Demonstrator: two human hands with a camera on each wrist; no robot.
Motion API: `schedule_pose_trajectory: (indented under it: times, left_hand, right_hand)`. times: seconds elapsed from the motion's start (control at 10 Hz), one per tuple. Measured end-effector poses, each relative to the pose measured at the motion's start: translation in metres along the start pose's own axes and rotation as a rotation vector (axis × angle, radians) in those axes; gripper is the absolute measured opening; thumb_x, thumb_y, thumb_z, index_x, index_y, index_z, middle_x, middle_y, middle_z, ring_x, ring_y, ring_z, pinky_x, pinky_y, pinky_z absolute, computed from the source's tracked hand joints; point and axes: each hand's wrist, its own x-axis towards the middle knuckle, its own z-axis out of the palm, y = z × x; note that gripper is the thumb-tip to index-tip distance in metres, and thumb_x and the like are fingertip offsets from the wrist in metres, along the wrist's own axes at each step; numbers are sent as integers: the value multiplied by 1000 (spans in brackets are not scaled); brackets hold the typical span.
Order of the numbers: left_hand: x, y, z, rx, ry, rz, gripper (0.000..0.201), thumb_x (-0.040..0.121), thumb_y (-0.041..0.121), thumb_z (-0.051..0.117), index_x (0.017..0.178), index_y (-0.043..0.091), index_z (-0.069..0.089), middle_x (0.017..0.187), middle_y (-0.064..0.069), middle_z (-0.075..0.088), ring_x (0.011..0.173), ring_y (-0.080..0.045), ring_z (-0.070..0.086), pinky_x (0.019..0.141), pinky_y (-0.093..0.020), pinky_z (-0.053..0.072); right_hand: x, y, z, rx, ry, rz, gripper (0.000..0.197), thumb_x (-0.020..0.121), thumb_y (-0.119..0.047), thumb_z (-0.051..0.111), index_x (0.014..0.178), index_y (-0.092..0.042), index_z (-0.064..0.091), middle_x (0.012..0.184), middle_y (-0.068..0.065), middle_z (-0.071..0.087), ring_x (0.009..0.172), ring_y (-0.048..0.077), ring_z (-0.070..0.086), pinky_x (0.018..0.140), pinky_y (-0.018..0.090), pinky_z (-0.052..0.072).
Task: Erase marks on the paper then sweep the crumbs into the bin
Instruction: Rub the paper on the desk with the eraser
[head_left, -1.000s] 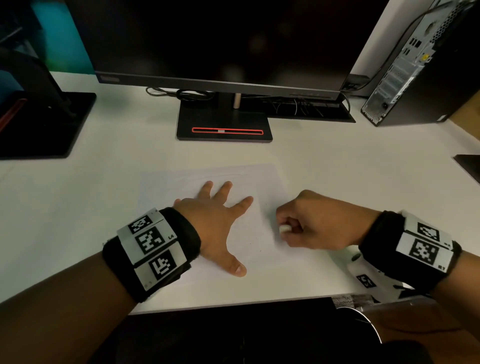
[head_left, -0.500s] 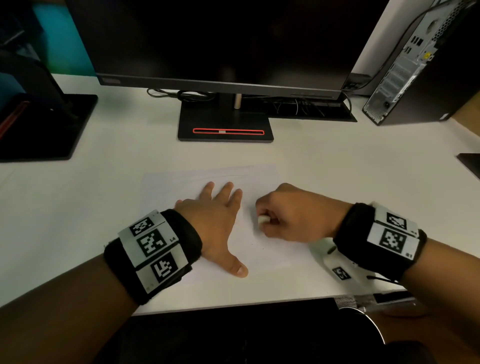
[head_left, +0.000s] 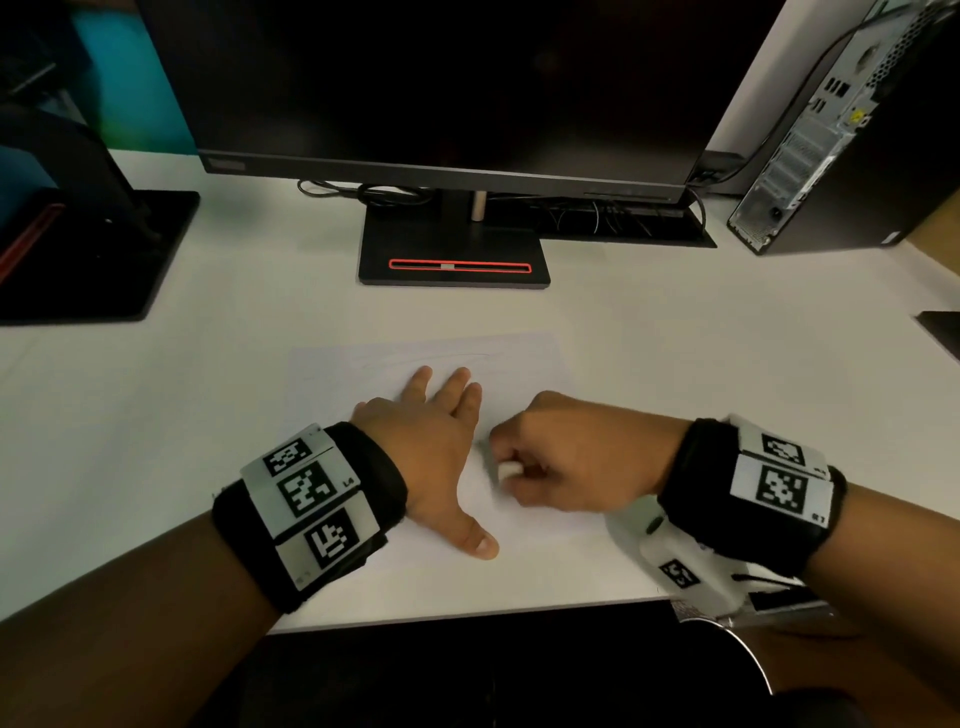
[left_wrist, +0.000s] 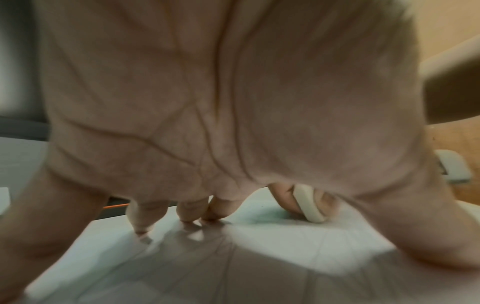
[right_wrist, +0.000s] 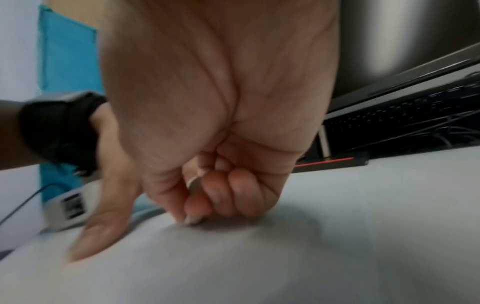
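Note:
A white sheet of paper (head_left: 343, 384) lies flat on the desk in front of the monitor, with faint pencil lines near its far edge. My left hand (head_left: 436, 441) presses flat on the sheet, fingers straight and thumb spread toward me. Just to its right my right hand (head_left: 561, 462) grips a small white eraser (head_left: 509, 470) whose end touches the paper. The left wrist view shows the eraser (left_wrist: 309, 205) standing on the paper (left_wrist: 285, 242) between the right hand's fingers. The bin is not in view.
A monitor with its black stand (head_left: 454, 254) is behind the paper. A second stand (head_left: 93, 249) is at the far left, a computer tower (head_left: 841, 145) at the far right. The desk's front edge (head_left: 467, 618) runs just below my wrists.
My right hand has slid the eraser leftward across the paper, toward my left hand. The left hand has stayed pressed on the sheet, its fingers drawn closer together.

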Motion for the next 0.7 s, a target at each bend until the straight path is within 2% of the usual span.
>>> schedule_pose_trajectory:
  times: [0.1, 0.2, 0.3, 0.4, 0.5, 0.6, 0.7]
  left_hand:
    - [-1, 0, 0, 1, -3, -5, 151, 58, 92, 63, 155, 19, -28, 160, 6, -37, 151, -29, -24, 112, -56, 36]
    - [-1, 0, 0, 1, 1, -3, 151, 58, 92, 62, 155, 19, -27, 160, 7, -37, 152, -28, -23, 113, -56, 36]
    - [0, 0, 0, 2, 1, -3, 151, 58, 92, 62, 155, 19, -27, 160, 7, -37, 152, -28, -23, 113, -56, 35]
    - [-1, 0, 0, 0, -4, -1, 151, 58, 92, 62, 155, 19, -28, 160, 6, -38, 152, -28, -23, 113, -56, 35]
    - [-1, -1, 1, 4, 3, 2, 151, 58, 93, 61, 155, 19, -28, 160, 7, -37, 152, -28, -23, 113, -55, 36]
    - [-1, -1, 1, 8, 3, 1, 150, 59, 93, 61, 155, 20, -27, 160, 7, -37, 152, -28, -23, 112, -54, 37]
    - [-2, 0, -1, 11, 3, -1, 150, 58, 93, 62, 155, 19, -27, 160, 7, -36, 152, -28, -23, 111, -53, 37]
  right_hand:
    - [5, 16, -11, -71, 65, 99, 21, 88, -21, 57, 72, -8, 54, 58, 1, 53, 53, 15, 44, 56, 26, 37]
    - [6, 9, -4, -76, 77, 48, 22, 88, -22, 57, 71, -9, 52, 56, 1, 51, 52, 15, 45, 55, 28, 40]
    - [3, 4, -2, -30, 16, 14, 20, 88, -20, 58, 72, -9, 54, 56, -1, 51, 52, 15, 44, 54, 23, 37]
    - [7, 17, -12, -84, 61, 100, 21, 87, -21, 57, 71, -8, 53, 58, 2, 52, 52, 15, 43, 57, 30, 42]
    - [9, 10, -5, -99, 73, 75, 22, 87, -21, 56, 70, -8, 51, 56, 3, 51, 51, 13, 42, 56, 29, 39]
    - [5, 1, -3, -30, -8, 23, 20, 88, -20, 57, 72, -7, 54, 57, 2, 52, 52, 16, 44, 55, 26, 39]
    - [9, 15, -11, -85, 42, 103, 21, 88, -22, 57, 72, -8, 53, 59, 2, 52, 54, 15, 44, 57, 28, 36]
